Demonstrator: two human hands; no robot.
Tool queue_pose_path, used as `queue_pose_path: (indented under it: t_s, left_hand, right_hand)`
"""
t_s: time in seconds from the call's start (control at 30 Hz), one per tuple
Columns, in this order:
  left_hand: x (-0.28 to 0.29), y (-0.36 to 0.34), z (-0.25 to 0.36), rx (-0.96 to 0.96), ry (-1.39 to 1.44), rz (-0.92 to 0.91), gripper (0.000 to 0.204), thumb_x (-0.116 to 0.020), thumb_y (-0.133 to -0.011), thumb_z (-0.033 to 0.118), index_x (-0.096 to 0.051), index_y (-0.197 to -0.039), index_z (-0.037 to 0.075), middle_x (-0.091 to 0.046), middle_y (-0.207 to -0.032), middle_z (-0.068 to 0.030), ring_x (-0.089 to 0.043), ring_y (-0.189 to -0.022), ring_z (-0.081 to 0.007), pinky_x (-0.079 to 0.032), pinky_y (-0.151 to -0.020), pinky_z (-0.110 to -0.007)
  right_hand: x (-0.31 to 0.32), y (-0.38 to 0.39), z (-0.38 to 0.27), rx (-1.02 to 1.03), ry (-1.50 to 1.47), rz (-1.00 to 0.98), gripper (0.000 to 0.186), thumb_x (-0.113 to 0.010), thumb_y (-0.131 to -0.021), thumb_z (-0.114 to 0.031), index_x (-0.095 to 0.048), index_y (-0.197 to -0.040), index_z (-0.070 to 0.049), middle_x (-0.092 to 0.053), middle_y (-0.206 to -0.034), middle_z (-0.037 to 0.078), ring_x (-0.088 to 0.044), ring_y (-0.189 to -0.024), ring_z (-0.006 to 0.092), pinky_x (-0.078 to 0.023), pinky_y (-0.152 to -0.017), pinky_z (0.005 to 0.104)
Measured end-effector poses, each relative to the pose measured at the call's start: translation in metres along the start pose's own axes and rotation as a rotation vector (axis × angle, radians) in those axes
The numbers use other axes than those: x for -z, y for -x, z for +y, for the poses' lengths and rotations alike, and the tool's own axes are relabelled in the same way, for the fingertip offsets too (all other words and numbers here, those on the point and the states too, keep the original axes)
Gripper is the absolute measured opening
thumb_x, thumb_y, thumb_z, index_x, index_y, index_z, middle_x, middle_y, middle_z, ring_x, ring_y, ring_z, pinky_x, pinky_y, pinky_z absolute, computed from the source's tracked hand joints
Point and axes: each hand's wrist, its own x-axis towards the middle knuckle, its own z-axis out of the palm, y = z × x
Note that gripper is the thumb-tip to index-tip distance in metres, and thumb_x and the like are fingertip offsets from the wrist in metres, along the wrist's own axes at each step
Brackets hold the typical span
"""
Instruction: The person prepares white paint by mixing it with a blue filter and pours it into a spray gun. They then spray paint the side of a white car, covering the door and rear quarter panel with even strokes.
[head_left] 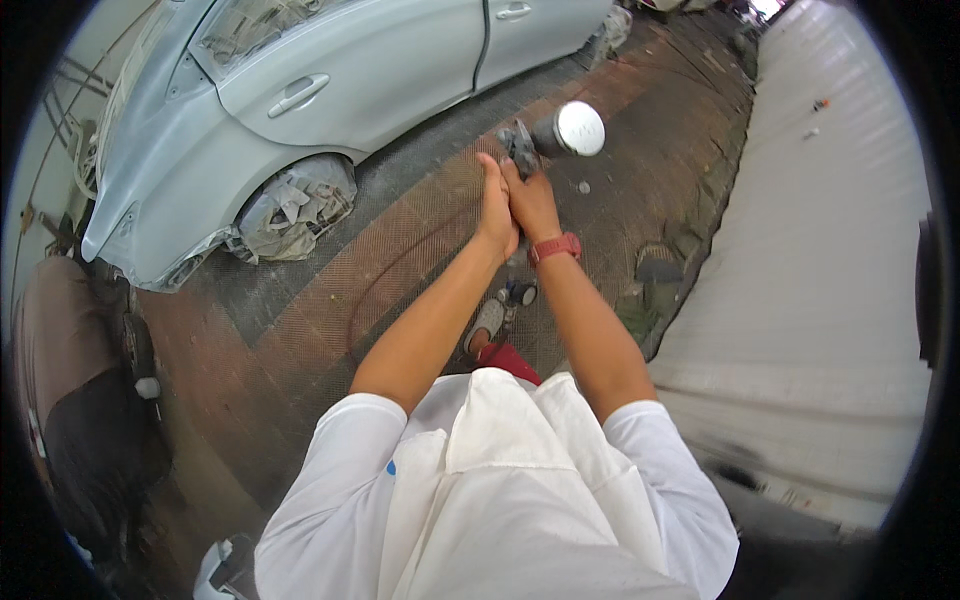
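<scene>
My right hand [534,205], with a red watch on its wrist, is closed around the handle of a spray gun [520,148]. The gun has a dark cup with a round, pale lid [580,129] and is held out in front of me. Pressed against the right hand is my left hand [497,215]. Its thumb points straight up beside the gun; its other fingers are mostly hidden, so their grip cannot be made out. A silver-grey car body [370,80] stands ahead to the left, its wheel [297,207] covered with crumpled masking material.
A white sheet-like wall [830,230] runs along the right. Dark red and grey flooring [420,260] lies between it and the car. Below my hands are a clog-shod foot [486,325] and a small dark round fitting [523,293]. A brown and black covered object [75,370] stands at far left.
</scene>
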Motion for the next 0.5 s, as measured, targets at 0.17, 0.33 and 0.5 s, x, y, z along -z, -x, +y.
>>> queue_pose_path:
  t_s: [0.17,0.33,0.5]
  left_hand:
    - [-0.014,-0.085,-0.02,0.018,0.05,0.023,0.112,-0.025,-0.095,0.09,-0.033,-0.163,0.002,-0.042,-0.164,-0.0162,-0.037,-0.153,-0.0291,-0.024,-0.128,-0.046]
    - [-0.016,-0.111,-0.016,0.004,-0.26,0.173,0.105,-0.027,-0.1,0.085,-0.029,-0.165,0.003,-0.035,-0.168,-0.0165,-0.03,-0.156,-0.0298,-0.015,-0.13,-0.046]
    - [-0.027,-0.085,0.113,-0.465,-0.686,0.175,0.067,-0.028,-0.116,0.053,-0.042,-0.159,0.003,-0.053,-0.156,-0.0113,-0.047,-0.146,-0.0247,-0.031,-0.124,-0.04]
  right_hand:
    - [0.007,-0.09,0.039,0.029,0.029,0.024,0.053,-0.065,-0.103,-0.039,-0.065,-0.117,0.013,-0.075,-0.095,0.026,-0.075,-0.087,0.0336,-0.056,-0.077,0.0435]
    - [0.023,-0.143,0.035,0.063,-0.019,-0.12,0.062,-0.065,-0.102,-0.029,-0.049,-0.14,0.017,-0.072,-0.083,0.021,-0.072,-0.073,0.0294,-0.056,-0.069,0.0427]
    - [0.034,-0.187,0.037,-0.06,-0.082,-0.311,0.075,-0.061,-0.104,-0.022,-0.026,-0.164,0.005,-0.068,-0.067,0.012,-0.065,-0.05,0.019,-0.054,-0.051,0.0341]
